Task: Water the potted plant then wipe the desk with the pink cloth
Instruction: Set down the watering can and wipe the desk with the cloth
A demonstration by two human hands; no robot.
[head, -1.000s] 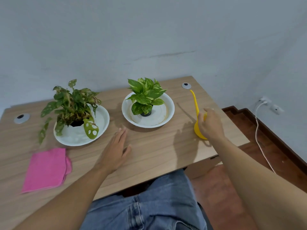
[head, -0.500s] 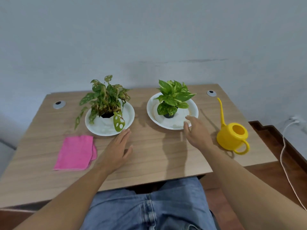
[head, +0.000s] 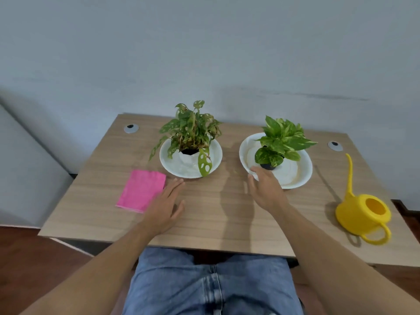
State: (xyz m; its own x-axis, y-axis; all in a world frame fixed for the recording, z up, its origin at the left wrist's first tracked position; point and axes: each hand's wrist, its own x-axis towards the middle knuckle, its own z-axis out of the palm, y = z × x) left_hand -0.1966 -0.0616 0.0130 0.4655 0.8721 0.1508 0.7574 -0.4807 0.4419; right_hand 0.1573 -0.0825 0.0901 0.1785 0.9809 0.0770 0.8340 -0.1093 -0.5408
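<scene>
— Where do the hands sit?

— The left hand lies flat on the wooden desk, fingers spread and holding nothing, its fingertips just beside the near right corner of the pink cloth. The right hand reaches to the near left rim of the right white dish, fingers loosely apart and touching the rim, not clamped on anything.

— And the plants?

— Two of them, each in a small dark pot standing in a shallow white dish. The spotted-leaf plant stands in the left white dish, one holed leaf drooping over its near side. The bright green plant stands in the right one, close to the right hand's fingertips.

— The watering can?

— The yellow watering can stands upright on the desk near the right edge, well apart from both hands, its long spout pointing away toward the wall, handle toward the person.

— The cloth?

— Folded flat on the desk, left of the left dish and near it; whether they touch is unclear.

— Anything else?

— Blue jeans below the desk's near edge.
</scene>
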